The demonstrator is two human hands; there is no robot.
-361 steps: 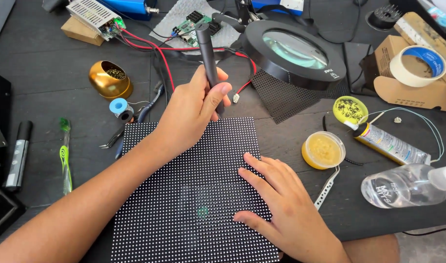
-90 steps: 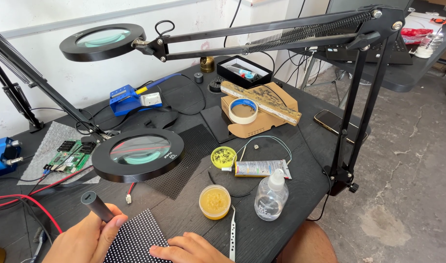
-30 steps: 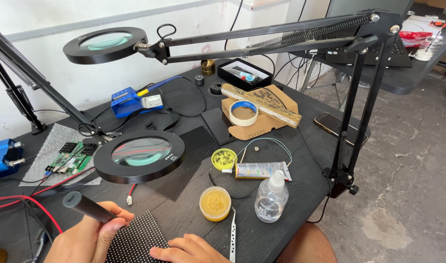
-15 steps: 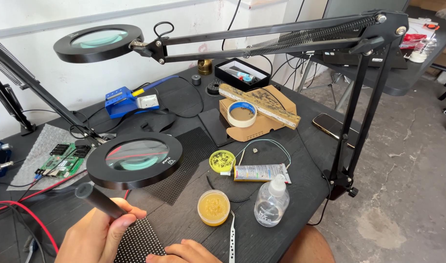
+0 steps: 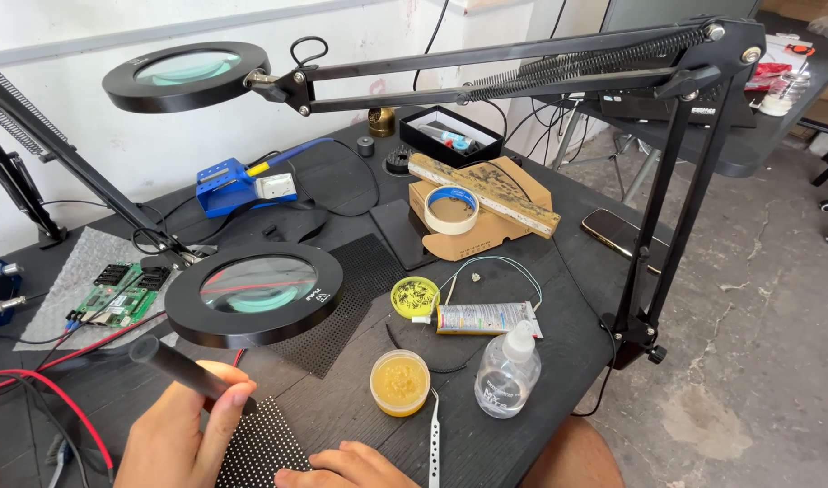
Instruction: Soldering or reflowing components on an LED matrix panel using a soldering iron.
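Black dotted LED panel (image 5: pixel 267 445) lies flat at the near table edge, only its upper corner in view. Left hand (image 5: pixel 181 436) is closed in a pen-style hold around a dark cylindrical tool handle (image 5: pixel 181 368), whose working end points down toward the panel corner; the tip itself is hidden behind the fingers. Right hand (image 5: pixel 343 467) rests at the panel's right edge, partly out of frame, so whether it presses or merely lies there cannot be told. Judgement: the work will go best with the right hand steadying the panel flat and the left keeping the tool low and steeply angled, clear of the metal tweezers (image 5: pixel 434 444) just beside. Farther back stand an amber paste jar (image 5: pixel 399 382) and a clear squeeze bottle (image 5: pixel 508 372), then a round magnifier lamp (image 5: pixel 254 293) hanging above a perforated black mat (image 5: pixel 346 312). Moving this lens over the panel corner would likely sharpen tool placement. Beyond lie 1 tube (image 5: pixel 484 318), a green circuit board (image 5: pixel 123 292) and a tape roll (image 5: pixel 451 210).
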